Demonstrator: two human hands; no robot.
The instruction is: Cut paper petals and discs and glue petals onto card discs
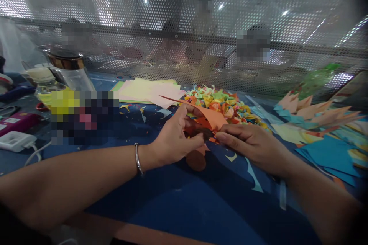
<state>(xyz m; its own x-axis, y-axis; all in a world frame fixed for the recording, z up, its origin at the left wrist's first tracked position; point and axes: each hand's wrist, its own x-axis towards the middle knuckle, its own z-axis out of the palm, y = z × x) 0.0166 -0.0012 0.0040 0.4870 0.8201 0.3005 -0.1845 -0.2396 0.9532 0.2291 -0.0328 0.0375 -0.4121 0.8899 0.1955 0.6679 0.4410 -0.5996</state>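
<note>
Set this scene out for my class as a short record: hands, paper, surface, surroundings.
Right hand: pinching orange paper
Left hand: fingers curled beside the paper; exact grip unclear
Left wrist: silver bangle
Surface: blue tabletop
Beyond hands: heap of coloured paper pieces, pale sheets
Right side: blue paper sheets
Left side: bottle of yellow liquid

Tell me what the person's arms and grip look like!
The left arm is bare, with a shiny silver bangle at the wrist. The right arm is bare too, with no bangle showing. The left grip and right grip wear no gloves.
</note>
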